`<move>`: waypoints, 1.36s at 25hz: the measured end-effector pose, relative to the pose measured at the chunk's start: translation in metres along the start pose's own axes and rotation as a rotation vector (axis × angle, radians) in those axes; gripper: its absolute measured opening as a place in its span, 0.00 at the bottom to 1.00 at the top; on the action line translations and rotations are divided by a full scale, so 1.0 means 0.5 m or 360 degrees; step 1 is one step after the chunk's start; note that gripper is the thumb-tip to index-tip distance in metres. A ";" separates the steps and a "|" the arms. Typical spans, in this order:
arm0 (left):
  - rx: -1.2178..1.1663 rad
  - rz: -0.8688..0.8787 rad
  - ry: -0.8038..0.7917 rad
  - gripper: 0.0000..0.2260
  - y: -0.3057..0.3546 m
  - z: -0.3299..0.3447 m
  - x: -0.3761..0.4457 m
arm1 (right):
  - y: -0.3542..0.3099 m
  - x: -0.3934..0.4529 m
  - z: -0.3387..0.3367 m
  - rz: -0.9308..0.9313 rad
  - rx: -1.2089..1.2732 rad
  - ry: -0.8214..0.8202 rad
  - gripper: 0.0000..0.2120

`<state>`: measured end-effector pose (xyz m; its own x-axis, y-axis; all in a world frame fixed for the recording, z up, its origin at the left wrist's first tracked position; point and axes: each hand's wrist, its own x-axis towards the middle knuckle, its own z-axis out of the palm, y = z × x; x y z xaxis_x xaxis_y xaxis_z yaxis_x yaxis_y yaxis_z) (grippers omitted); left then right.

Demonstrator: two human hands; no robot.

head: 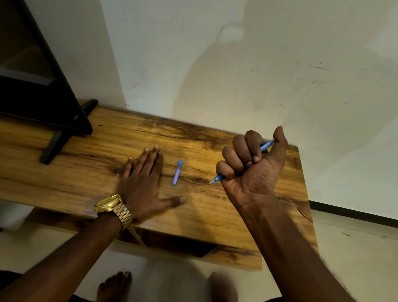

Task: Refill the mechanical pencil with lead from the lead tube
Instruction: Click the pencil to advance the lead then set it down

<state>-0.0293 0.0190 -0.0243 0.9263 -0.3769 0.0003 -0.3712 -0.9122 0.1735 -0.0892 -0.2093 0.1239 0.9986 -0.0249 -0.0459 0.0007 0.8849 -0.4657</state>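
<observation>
Right hand (251,169): closed in a fist around the mechanical pencil (217,178), tip kept pointing down-left, cap end by the thumb, likely for uncapping.
Left hand (143,182): laid flat and empty on the wooden table (211,218).
Lead tube (177,173): left lying between the hands, untouched, just beside the left fingers.

Dim, warm yellowish light, soft shadows on the wall (247,71), wide-angle bending at edges, slight blur throughout.
</observation>
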 end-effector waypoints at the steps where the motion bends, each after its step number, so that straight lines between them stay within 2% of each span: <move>1: 0.0001 -0.0003 0.0000 0.65 0.000 0.001 0.000 | 0.000 0.001 -0.001 -0.0010 -0.0001 0.0004 0.30; 4: 0.0022 -0.0003 0.0009 0.65 -0.001 0.003 -0.001 | 0.000 0.003 -0.004 -0.0035 -0.0011 0.0039 0.29; 7: 0.0016 0.0004 0.0003 0.65 0.000 0.001 0.000 | -0.001 0.002 -0.003 -0.0035 -0.0008 0.0061 0.32; 11: 0.0004 0.0001 -0.0016 0.65 0.002 -0.005 -0.002 | -0.002 0.004 -0.003 -0.0024 -0.0002 0.0014 0.29; 34: -0.0023 0.0021 -0.0004 0.65 0.000 -0.003 0.000 | -0.003 0.005 -0.013 -0.0077 0.0104 -0.0008 0.29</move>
<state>-0.0292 0.0192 -0.0228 0.9212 -0.3891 0.0000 -0.3821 -0.9048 0.1878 -0.0868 -0.2134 0.1189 0.9976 -0.0666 -0.0203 0.0525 0.9112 -0.4086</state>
